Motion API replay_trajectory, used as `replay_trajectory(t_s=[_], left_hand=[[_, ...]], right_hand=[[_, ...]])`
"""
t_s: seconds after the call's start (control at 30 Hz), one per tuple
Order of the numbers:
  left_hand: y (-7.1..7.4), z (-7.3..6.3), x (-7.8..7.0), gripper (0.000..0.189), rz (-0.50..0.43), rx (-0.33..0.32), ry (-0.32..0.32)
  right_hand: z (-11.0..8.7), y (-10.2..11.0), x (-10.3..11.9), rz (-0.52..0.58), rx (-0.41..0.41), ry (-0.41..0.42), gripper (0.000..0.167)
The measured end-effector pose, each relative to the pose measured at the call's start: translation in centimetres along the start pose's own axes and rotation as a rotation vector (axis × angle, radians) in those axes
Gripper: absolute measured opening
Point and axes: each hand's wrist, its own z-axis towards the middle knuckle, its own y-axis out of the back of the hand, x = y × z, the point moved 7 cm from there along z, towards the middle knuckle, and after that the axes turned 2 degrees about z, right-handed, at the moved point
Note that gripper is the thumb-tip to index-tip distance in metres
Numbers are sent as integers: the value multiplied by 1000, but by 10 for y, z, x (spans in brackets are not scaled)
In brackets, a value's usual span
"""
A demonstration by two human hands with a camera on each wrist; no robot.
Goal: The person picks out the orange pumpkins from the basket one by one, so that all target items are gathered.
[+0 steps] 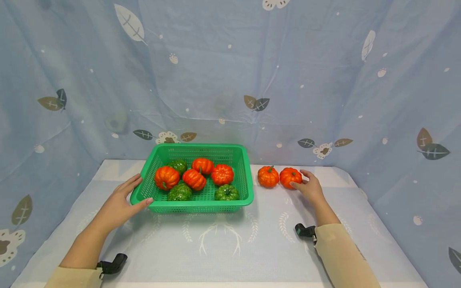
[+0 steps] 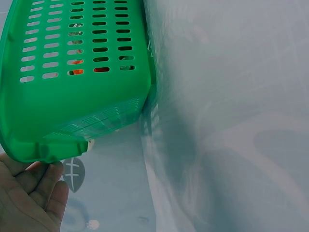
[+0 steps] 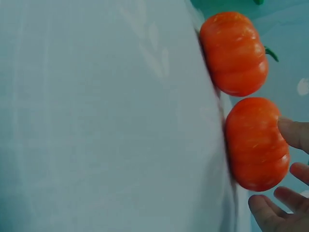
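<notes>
A green plastic basket (image 1: 201,206) with slotted walls holds several small orange and green pumpkins. My left hand (image 1: 120,200) is at its left side, fingers extended along the rim and thumb by the front left corner. In the left wrist view, the left fingertips (image 2: 55,169) meet the underside of the rim. Outside the basket, to its right, two orange pumpkins sit side by side. My right hand (image 1: 310,188) is spread around the right-hand pumpkin (image 1: 289,177), the thumb over its near side. The right wrist view shows gaps between that pumpkin (image 3: 256,145) and the lower fingers.
The other orange pumpkin (image 1: 268,176) stands between the basket and my right hand. A pale patterned cloth covers the table (image 1: 216,256). Behind the table hangs a blue curtain (image 1: 216,72) with leaf prints, close to the basket's back edge.
</notes>
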Motion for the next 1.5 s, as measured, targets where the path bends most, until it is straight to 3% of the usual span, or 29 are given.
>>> replay_trajectory(t_s=[0.3, 0.6, 1.1, 1.5], left_hand=[[-1, 1, 0, 93, 4, 3, 6], [-2, 2, 0, 93, 3, 2, 2], [1, 0, 0, 93, 7, 2, 18], [0, 2, 2, 94, 8, 2, 20]], right_hand=[[-25, 6, 41, -20, -35, 104, 56], [-55, -13, 95, 54, -42, 225, 40], [-69, -81, 147, 150, 58, 395, 37], [-65, -134, 180, 42, 223, 417, 44]])
